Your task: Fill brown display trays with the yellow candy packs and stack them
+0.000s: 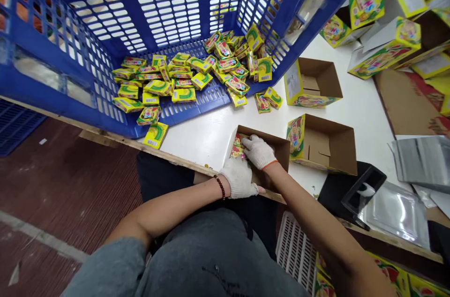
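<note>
An open cardboard display box [282, 150] lies at the table's front edge, with small yellow and red boxes [237, 147] in its left end. My left hand [239, 177], in a white knitted glove, is closed over the near wall of this display box, its thumb outside. Reaching inside, my right hand [260, 152], gloved too, has bent fingers closed on the small boxes; the fingertips are partly hidden. Left of and beyond both hands, many more small yellow boxes [183, 95] lie heaped in a tipped blue plastic crate [168, 11].
Two open display boxes [312, 82] stand to the right on the white table [191, 140]. More printed cartons [390, 48] pile up at the far right. A black tape dispenser [363, 189] and clear plastic sheets [397, 212] lie near the right front edge. Below is a white basket [297, 250].
</note>
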The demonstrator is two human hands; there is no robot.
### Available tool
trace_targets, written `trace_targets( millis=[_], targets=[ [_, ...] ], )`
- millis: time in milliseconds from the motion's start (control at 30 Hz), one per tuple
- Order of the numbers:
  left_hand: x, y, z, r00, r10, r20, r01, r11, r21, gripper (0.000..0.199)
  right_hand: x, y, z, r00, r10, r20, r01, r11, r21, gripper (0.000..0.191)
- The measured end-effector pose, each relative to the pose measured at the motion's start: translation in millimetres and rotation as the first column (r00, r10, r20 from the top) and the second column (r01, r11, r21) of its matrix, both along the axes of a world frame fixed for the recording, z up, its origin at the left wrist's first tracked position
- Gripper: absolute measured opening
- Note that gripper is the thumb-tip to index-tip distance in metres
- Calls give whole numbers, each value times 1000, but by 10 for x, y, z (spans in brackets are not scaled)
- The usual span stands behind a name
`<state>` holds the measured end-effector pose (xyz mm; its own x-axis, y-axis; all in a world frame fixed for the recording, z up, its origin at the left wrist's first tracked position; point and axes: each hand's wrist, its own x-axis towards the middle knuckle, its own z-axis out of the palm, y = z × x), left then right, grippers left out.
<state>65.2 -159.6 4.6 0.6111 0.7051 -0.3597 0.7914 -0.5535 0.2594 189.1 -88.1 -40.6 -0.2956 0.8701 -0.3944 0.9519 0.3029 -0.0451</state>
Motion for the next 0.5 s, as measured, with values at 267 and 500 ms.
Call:
trace_targets(
  millis=[267,500],
  targets=[
    [-1149,41,-75,825,397,402,-538,770,344,29,140,-139,-156,979,-12,-204,17,1000,22,47],
    [-2332,246,-128,373,913,164,-908,323,268,53,86,-178,87,920,-135,-369,164,985,48,37]
  ],
)
